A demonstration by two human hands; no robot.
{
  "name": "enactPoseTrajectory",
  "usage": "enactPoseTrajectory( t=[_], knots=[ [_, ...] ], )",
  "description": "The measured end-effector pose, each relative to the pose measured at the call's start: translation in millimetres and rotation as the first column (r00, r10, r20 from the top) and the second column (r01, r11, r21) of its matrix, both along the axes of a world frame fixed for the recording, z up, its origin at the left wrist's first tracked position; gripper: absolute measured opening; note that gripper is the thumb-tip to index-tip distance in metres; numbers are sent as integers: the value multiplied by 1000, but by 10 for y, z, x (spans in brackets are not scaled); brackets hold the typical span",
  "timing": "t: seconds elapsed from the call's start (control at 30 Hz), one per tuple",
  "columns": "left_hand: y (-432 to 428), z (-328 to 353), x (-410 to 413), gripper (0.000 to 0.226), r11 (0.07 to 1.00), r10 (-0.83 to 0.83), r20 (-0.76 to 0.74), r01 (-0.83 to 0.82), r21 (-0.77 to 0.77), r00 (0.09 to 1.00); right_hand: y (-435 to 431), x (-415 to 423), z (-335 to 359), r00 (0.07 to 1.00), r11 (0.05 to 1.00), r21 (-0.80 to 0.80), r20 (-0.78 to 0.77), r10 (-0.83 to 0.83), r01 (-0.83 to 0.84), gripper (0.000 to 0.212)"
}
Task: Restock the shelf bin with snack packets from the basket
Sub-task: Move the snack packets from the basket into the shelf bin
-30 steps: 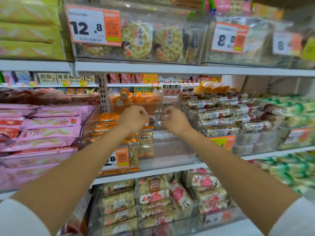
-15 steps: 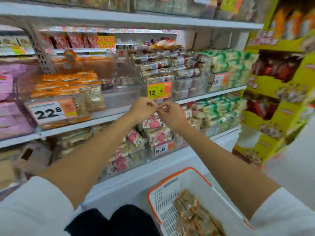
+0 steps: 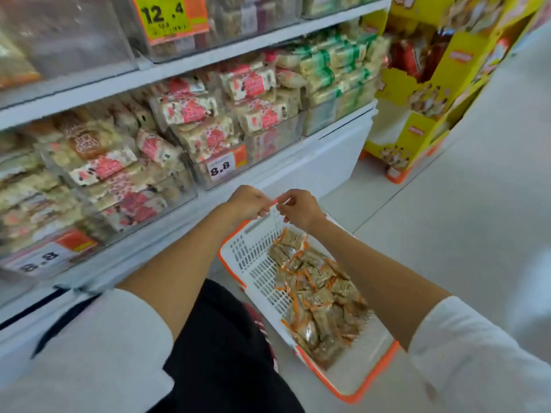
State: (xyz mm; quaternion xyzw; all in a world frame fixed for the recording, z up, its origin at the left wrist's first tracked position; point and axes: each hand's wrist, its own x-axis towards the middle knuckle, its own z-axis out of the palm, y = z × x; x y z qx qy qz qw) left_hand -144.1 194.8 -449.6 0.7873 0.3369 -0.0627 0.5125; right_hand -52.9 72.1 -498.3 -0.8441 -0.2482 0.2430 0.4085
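**While both hands meet over the basket, packets lie below**

Where the floor runs beside the shelf base, the basket (image 3: 256,272) sits heaped with orange-edged packets (image 3: 316,293), all lying below the hands and nearer than them. Above its far rim the left hand (image 3: 247,204) and right hand (image 3: 299,208) hover with fingers curled and fingertips nearly touching. Whether they pinch anything cannot be told. Beyond them stand clear bins (image 3: 268,144) of red-and-white snacks.

The upper price tag (image 3: 168,17) on the top clear bin (image 3: 247,22) reads 12.4; the middle price tag (image 3: 226,166) reads 8.8, as does the left price tag (image 3: 44,259) (blurred).
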Motion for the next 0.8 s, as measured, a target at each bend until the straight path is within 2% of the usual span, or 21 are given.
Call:
enactPoseTrajectory(
  t=[0.1,0.2,0.3,0.4,0.53,0.67,0.8],
  knots=[
    [-29,-421,38,26,998,17,-62,-21,-59,998,-119,-9,-432,999,996,-87,-41,-25,22,18],
    [-69,-733,41,20,995,16,-117,-27,-92,993,-263,-23,-812,997,980,-198,-77,-6,-10,6],
    [-111,-1035,16,18,994,9,-161,-26,-104,987,-437,-1,-1198,989,941,-329,-141,36,-81,17],
    [-157,-1364,-3,16,993,-3,-207,-22,-115,978,-611,-2,-1572,975,889,-428,-207,79,-163,17],
    [-161,-1696,52,19,992,-67,-249,39,-117,966,-833,-23,-2011,952,838,-513,-304,26,-186,30],
    [-110,-1920,98,19,992,-84,-256,58,-109,963,-927,37,-2305,969,812,-574,-244,-43,-108,49],
    [-91,-2100,146,18,992,-89,-289,60,-110,953,-883,189,-2615,985,787,-606,-171,9,-112,78]
  ],
)
